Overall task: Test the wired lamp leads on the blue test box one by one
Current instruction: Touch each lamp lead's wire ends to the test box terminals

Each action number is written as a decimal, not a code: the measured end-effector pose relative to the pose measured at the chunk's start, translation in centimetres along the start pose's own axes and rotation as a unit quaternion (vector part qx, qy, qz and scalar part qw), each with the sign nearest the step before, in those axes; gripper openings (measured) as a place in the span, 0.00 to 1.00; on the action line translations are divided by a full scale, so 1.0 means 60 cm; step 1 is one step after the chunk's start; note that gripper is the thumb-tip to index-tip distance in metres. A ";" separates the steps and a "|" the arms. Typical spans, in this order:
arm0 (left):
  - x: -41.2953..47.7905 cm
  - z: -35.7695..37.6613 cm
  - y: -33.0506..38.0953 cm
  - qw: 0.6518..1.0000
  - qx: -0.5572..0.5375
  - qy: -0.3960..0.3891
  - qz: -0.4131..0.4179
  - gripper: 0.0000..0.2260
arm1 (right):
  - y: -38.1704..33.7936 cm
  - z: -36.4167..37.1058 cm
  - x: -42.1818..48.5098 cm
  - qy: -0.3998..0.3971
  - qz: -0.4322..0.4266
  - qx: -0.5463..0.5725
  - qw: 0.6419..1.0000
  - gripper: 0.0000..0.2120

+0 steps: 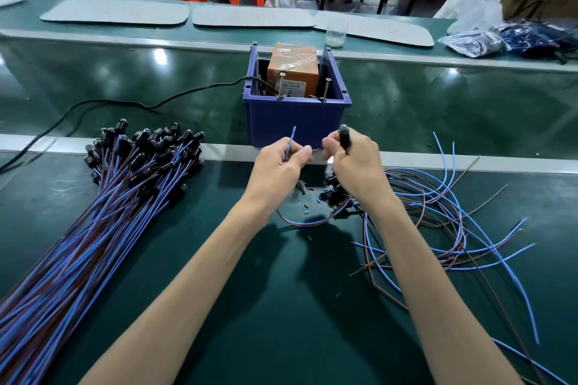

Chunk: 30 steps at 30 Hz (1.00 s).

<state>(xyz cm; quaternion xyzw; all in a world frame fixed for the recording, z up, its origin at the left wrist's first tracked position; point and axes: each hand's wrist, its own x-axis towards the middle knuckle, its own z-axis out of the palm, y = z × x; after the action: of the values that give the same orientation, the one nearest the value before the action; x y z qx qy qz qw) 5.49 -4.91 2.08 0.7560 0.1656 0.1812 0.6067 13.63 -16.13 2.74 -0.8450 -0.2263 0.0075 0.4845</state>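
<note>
Hands — left [276, 162] pinches one blue wire [291, 142], right [356, 162] grips one black lamp [345, 136] — before one blue box [294, 122].

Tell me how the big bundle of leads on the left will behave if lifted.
The bundle would probably sag and splay: its wires are thin and long, and no tie shows. Loose leads at right already curl, so likely floppy. Lamp heads cluster at one end, which may droop first.

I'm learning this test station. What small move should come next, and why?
Probably lift the blue wire up to a screw on the blue box: the left hand pinches it, the right hand grips the lamp, and it touches no screw yet.
</note>
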 end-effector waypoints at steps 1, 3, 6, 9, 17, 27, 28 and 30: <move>0.001 -0.003 -0.002 1.000 0.000 0.007 -0.006 0.11 | 0.004 -0.005 0.004 0.016 0.024 0.003 1.000 0.11; 0.004 -0.010 -0.005 1.000 -0.002 0.010 -0.020 0.11 | 0.010 -0.020 0.007 0.006 0.054 0.034 0.998 0.14; 0.002 -0.009 -0.007 0.999 0.016 -0.010 -0.033 0.11 | 0.004 -0.027 -0.001 -0.058 0.046 0.062 0.995 0.13; -0.002 -0.001 -0.006 0.997 0.070 -0.033 -0.026 0.14 | -0.006 -0.022 -0.007 -0.050 0.024 0.051 0.997 0.07; -0.011 -0.002 -0.002 0.981 0.181 -0.067 0.031 0.21 | -0.021 -0.019 -0.012 -0.073 -0.023 0.148 0.986 0.05; -0.002 -0.006 -0.011 0.993 0.069 -0.057 0.074 0.07 | -0.012 -0.033 -0.008 -0.129 -0.045 0.149 0.979 0.06; -0.001 -0.007 -0.012 0.994 0.059 -0.054 0.077 0.08 | -0.013 -0.033 -0.008 -0.130 -0.049 0.147 0.979 0.07; 0.001 -0.010 -0.013 0.994 0.054 -0.057 0.079 0.09 | -0.015 -0.033 -0.008 -0.116 -0.056 0.128 0.983 0.08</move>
<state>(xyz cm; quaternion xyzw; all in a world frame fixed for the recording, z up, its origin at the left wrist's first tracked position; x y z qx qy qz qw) 5.24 -4.23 1.41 0.8077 0.0805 0.1763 0.5569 13.34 -17.54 4.45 -0.7552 -0.3251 0.1068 0.5591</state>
